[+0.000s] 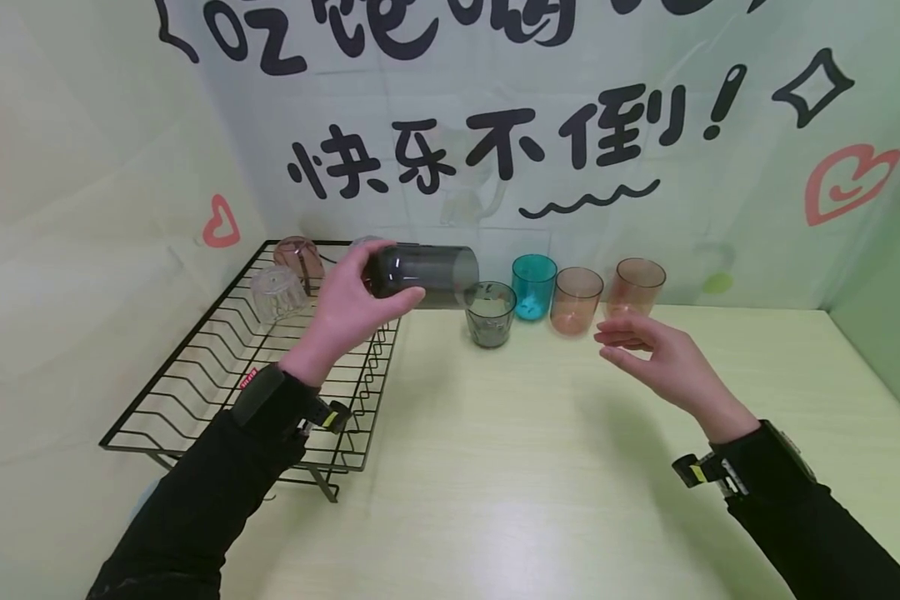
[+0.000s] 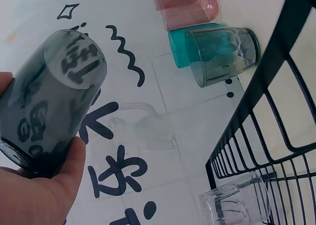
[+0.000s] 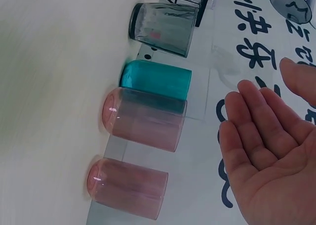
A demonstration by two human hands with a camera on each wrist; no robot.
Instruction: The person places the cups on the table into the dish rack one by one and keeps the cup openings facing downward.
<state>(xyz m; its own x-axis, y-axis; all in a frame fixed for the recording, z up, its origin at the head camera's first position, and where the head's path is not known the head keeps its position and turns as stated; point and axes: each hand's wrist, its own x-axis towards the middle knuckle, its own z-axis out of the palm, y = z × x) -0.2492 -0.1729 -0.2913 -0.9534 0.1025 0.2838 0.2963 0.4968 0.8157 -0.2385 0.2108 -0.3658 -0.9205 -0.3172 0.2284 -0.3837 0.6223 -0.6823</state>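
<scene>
My left hand (image 1: 352, 304) grips a tall smoky grey glass (image 1: 431, 271) by its base end, over the rack's back right corner. The glass lies nearly on its side in the air, its mouth toward the right. In the head view it overlaps a short grey glass (image 1: 491, 317) standing on the table. My right hand (image 1: 656, 362) holds nothing; its fingers are relaxed, the palm showing in the right wrist view. It is nearest to the rightmost pink glass (image 1: 636, 283). Another pink glass (image 1: 576, 300) and a teal glass (image 1: 533, 287) stand to the left of that one.
A black wire rack (image 1: 217, 392) stands on the left of the table (image 1: 495, 475). On it are a clear glass (image 1: 277, 293) and a pinkish glass (image 1: 300, 257), with one more partly hidden behind my left hand. A printed sheet (image 1: 420, 100) covers the back wall.
</scene>
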